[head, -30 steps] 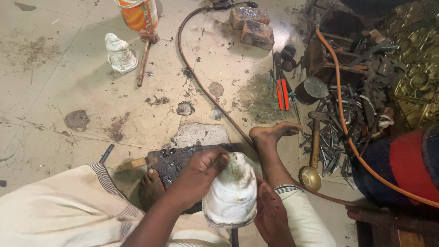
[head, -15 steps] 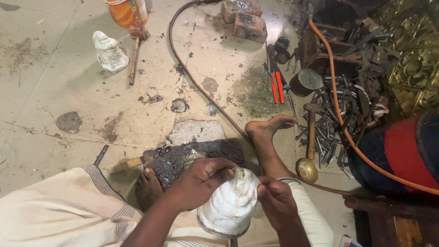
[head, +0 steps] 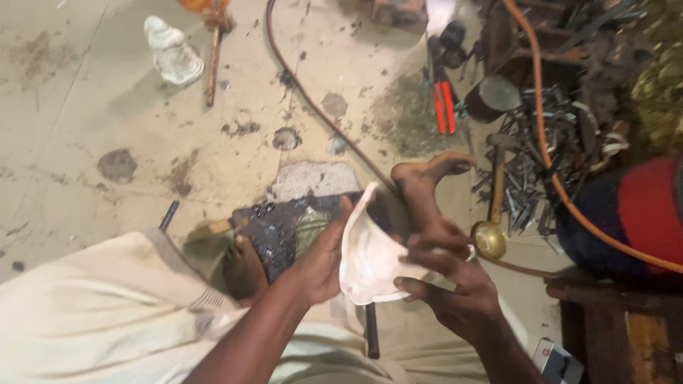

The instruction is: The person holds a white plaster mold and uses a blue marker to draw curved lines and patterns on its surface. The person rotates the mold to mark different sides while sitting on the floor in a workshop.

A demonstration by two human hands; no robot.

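A floor workshop: stained concrete floor (head: 107, 107), a heap of metal tools (head: 541, 163), a hammer (head: 496, 178), red-handled pliers (head: 442, 107), an orange hose (head: 548, 156).

One candidate only: a small flat rectangular packet or device (head: 558, 359) at the bottom edge, lower right, lying just beside the dark wooden furniture. Pale grey-white face with a red patch at one corner, cropped by the frame edge; can't tell if it's a carton or a screen. No signs, labels or lit displays elsewhere.
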